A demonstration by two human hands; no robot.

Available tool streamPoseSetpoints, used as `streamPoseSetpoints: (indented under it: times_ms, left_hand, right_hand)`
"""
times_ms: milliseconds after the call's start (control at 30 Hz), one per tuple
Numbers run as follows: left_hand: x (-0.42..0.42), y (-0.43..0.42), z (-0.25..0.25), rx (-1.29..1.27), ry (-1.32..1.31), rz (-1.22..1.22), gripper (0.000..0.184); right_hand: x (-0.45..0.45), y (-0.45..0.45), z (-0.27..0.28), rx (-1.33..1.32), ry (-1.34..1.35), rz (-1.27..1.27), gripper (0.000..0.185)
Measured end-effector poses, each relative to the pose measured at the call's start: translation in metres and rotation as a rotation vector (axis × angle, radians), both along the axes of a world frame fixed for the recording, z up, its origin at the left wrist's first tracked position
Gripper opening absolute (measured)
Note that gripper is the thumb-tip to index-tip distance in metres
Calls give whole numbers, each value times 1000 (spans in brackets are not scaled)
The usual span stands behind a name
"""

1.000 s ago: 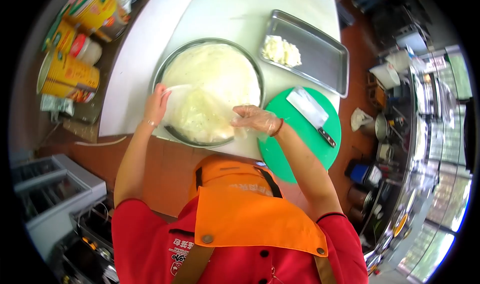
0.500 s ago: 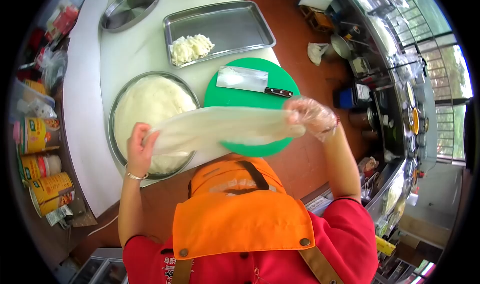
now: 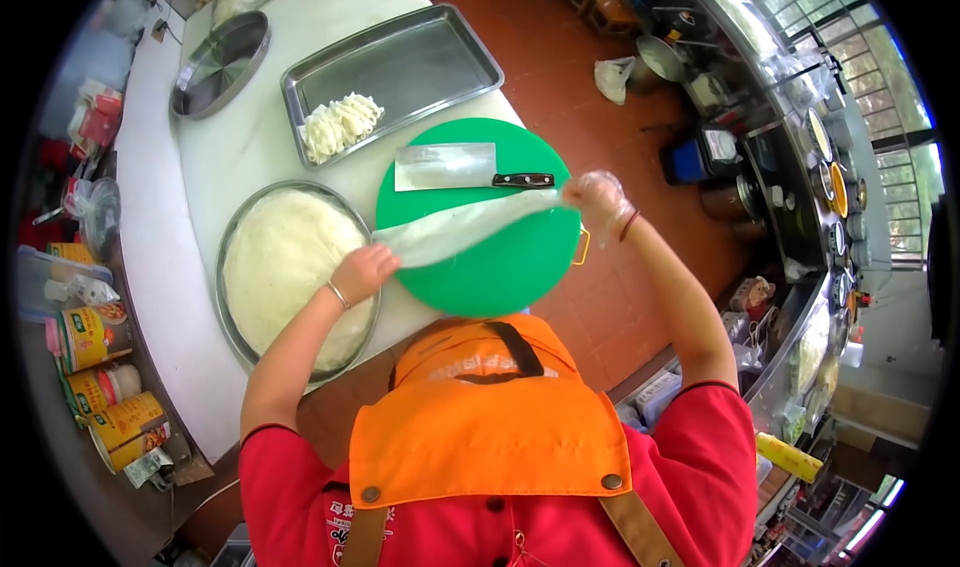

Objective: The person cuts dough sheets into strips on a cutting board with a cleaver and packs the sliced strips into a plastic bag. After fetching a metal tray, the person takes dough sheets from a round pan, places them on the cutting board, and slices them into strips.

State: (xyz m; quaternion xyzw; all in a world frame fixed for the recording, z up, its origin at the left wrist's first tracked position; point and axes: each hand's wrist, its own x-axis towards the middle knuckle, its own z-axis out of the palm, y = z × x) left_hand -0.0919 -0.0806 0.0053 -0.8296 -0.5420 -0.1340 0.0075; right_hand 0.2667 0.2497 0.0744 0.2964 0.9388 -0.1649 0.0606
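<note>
A thin, pale, folded rice noodle sheet [image 3: 465, 229] stretches slantwise above the round green cutting board [image 3: 490, 287]. My left hand [image 3: 365, 272], bare with a bracelet at the wrist, grips its near left end. In a clear plastic glove, my right hand [image 3: 598, 199] pinches the other end past the board's right edge. A cleaver [image 3: 445, 166] with a dark handle lies flat on the board, just beyond the sheet. Left of the board, a round metal pan [image 3: 222, 297] holds a smooth stack of the same white sheets [image 3: 290, 267].
A rectangular metal tray [image 3: 430, 57] with a pile of cut white noodle strips [image 3: 340, 127] stands beyond the board. Farther left is a round metal pan [image 3: 220, 62]. Yellow cans [image 3: 130, 430] line the left shelf. Red tiled floor [image 3: 625, 287] lies to the right.
The sheet has gone from spread wide across the board and pan to a narrower slanted band over the board. My left hand has moved right, off the pan. The camera view has shifted.
</note>
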Motion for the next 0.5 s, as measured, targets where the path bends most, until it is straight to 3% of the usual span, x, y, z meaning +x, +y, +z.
streamPoseSetpoints:
  times_ms: [67,167,267,367,500]
  left_hand:
    - [11,-19,-6,-137,63,-47,20]
    - [35,-30,5,-286,-86,-20,28]
    - [52,-18,20,-174,-211,148,33]
    - [60,25,25,-24,-263,427,36]
    - [43,69,-4,-250,-182,579,24]
  right_hand:
    - [17,-16,-37,75,-88,104,14]
    - [11,-40,-18,120,-115,196,15]
    - [-14,-34,-23,177,-47,50,17]
    - [-70,-29,4,61,54,-71,23]
    - [-120,-22,-25,86,-76,40,24]
